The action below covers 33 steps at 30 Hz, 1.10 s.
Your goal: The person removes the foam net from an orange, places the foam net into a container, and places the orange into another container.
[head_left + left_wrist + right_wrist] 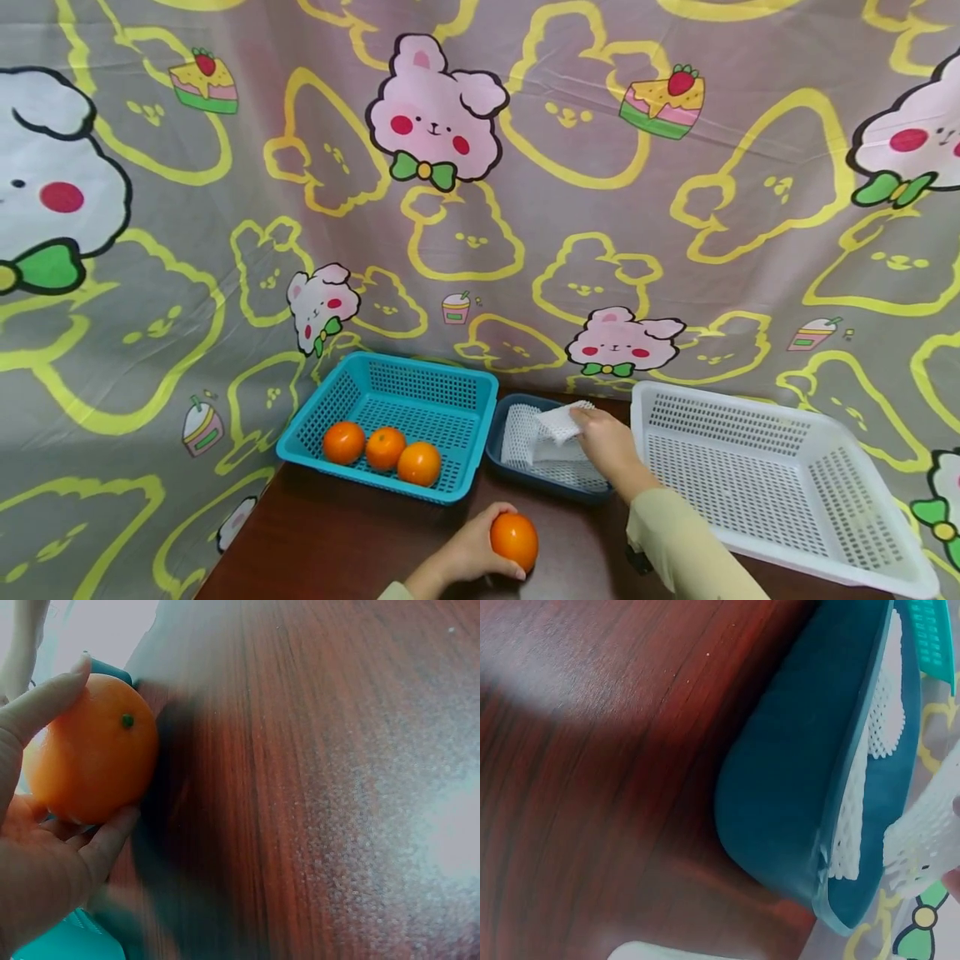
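My left hand [475, 546] grips an orange [514, 542] low over the front of the table, thumb on one side and fingers on the other. In the left wrist view the orange [97, 750] shows its small green stem end. Over a dark blue bin [517, 471], my right hand [606, 443] pinches a white foam net sleeve [559, 422]. More white foam net sleeves [519, 433] lie inside that bin. The right wrist view shows the held foam net sleeve [922, 836] beside the rim of the bin [795, 750], with only fingertips visible at the edge.
A turquoise basket [468, 454] at the left holds three oranges [386, 448]. To the right stands a large white basket [757, 467]. The reddish-brown table [330, 529] meets a patterned cloth [465, 225] hanging behind and at the left.
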### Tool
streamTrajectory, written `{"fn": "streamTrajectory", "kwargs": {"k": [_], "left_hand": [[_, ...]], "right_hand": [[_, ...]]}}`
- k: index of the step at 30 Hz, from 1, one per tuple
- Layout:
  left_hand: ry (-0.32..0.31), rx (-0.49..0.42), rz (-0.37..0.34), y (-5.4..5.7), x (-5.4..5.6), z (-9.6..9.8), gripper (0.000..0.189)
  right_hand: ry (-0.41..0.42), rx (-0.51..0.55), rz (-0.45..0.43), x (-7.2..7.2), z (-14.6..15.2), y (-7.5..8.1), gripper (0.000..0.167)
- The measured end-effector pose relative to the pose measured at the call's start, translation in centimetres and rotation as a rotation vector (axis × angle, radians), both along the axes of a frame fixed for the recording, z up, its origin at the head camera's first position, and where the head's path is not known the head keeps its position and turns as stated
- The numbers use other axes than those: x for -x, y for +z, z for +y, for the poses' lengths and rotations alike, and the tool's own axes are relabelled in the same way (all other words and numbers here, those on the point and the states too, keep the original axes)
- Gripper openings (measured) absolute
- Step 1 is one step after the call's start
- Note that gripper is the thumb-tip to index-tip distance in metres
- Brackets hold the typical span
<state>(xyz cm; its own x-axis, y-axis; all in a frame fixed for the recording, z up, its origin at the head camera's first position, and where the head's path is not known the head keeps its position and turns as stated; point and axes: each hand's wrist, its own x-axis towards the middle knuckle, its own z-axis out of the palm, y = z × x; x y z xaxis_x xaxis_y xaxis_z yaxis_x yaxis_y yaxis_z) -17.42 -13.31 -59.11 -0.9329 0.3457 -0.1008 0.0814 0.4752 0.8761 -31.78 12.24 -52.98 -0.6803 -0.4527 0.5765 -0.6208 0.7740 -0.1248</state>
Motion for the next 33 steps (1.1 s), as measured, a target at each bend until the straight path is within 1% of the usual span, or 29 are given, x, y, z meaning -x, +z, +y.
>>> {"fn": "streamTrajectory", "kwargs": {"k": [1, 2, 4, 6, 7, 9, 11, 13, 16, 19, 22, 24, 26, 28, 30, 33], "left_hand": [[0.008, -0.017, -0.009, 0.3, -0.1, 0.1, 0.073], [0.01, -0.015, -0.007, 0.3, -0.1, 0.1, 0.073], [0.016, -0.01, -0.01, 0.3, -0.1, 0.1, 0.073], [0.021, 0.001, -0.011, 0.4, -0.1, 0.1, 0.073], [0.032, -0.009, -0.027, 0.5, -0.1, 0.2, 0.073], [0.038, -0.001, -0.032, 0.5, -0.1, 0.3, 0.073], [0.045, 0.001, -0.039, 0.6, -0.2, 0.4, 0.073], [0.05, 0.001, -0.044, 0.7, -0.3, 0.5, 0.073], [0.054, -0.006, -0.051, 0.9, -0.4, 0.4, 0.073], [0.052, -0.017, -0.06, 0.8, -0.4, 0.3, 0.072], [0.045, -0.027, -0.066, 0.6, -0.4, 0.1, 0.072], [0.032, -0.016, -0.06, 0.4, -0.4, 0.0, 0.074], [0.027, -0.019, -0.055, 0.4, -0.4, 0.0, 0.075], [0.032, -0.011, -0.057, 0.5, -0.4, 0.1, 0.075], [0.043, -0.022, -0.058, 0.6, -0.4, 0.2, 0.074], [0.052, -0.003, -0.048, 0.8, -0.4, 0.3, 0.074]], "right_hand": [[-0.016, -0.001, -0.005, 0.1, -0.2, -0.1, 0.037], [-0.035, -0.006, -0.016, 0.1, -0.4, -0.3, 0.036], [-0.075, -0.015, -0.066, 0.3, -0.8, -0.6, 0.036], [-0.118, -0.023, -0.145, 0.3, -1.2, -0.9, 0.037], [-0.139, -0.03, -0.196, 0.2, -1.4, -1.1, 0.041], [-0.169, -0.045, -0.305, 0.1, -1.7, -1.4, 0.051], [-0.177, -0.061, -0.393, -0.1, -1.9, -1.6, 0.061], [-0.16, -0.08, -0.454, -0.3, -2.2, -1.8, 0.068], [-0.114, -0.1, -0.493, -0.6, -2.4, -2.0, 0.066], [-0.075, -0.119, -0.551, -0.7, -2.4, -2.2, 0.068], [-0.041, -0.13, -0.647, -0.8, -2.3, -2.5, 0.075], [-0.015, -0.13, -0.711, -0.8, -2.1, -2.8, 0.079], [-0.004, -0.124, -0.775, -0.8, -2.0, -2.9, 0.081], [0.001, -0.112, -0.828, -0.7, -1.9, -2.9, 0.077], [0.007, -0.1, -0.856, -0.7, -1.9, -2.9, 0.07], [0.026, -0.089, -0.849, -0.6, -1.9, -2.9, 0.056]]}}
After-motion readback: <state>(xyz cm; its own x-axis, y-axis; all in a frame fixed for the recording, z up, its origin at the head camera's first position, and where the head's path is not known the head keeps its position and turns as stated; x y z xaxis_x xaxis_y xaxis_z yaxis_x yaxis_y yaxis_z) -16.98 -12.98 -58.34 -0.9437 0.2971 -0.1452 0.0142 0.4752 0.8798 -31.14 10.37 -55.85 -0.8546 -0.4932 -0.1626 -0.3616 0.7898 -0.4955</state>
